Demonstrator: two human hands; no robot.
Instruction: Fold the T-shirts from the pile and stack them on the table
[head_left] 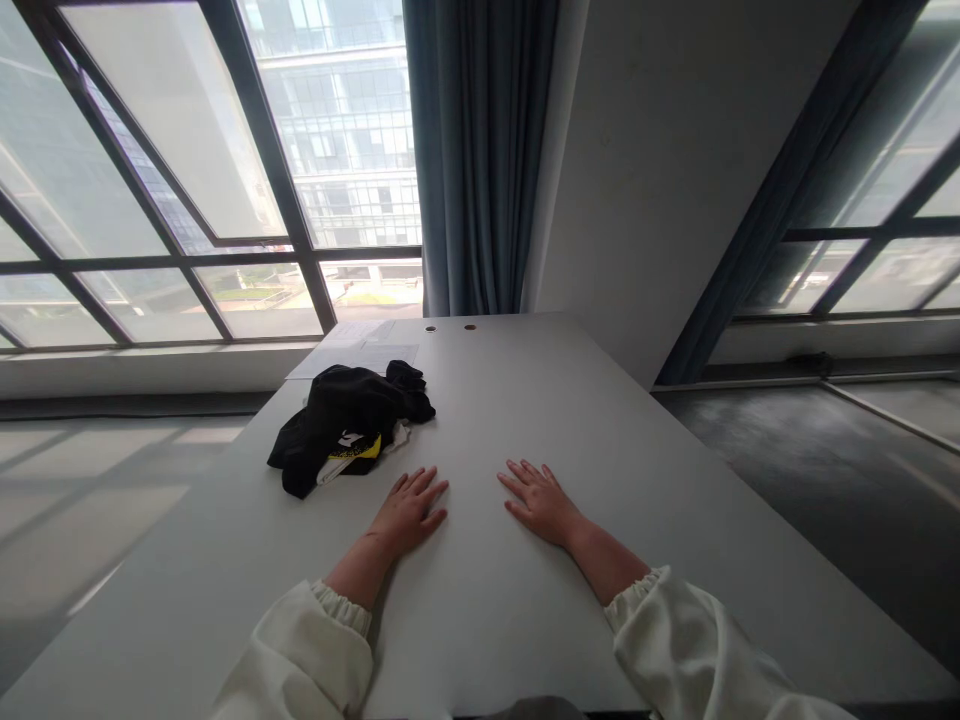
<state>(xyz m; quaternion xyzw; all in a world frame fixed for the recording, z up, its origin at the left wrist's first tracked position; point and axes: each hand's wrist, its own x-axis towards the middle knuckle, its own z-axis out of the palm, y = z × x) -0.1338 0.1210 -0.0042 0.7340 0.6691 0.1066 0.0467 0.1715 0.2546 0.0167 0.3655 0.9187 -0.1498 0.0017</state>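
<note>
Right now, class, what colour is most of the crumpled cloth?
The crumpled cloth is mostly black; the head view shows it.

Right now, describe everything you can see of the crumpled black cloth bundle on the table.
The crumpled black cloth bundle lies in a loose, folded heap on the smooth white tabletop, ahead and left of the person's left hand, which does not touch it. It looks soft and matte. A yellow and black patch and whitish material show at its near side. White paper sheets lie at its far side.
</note>
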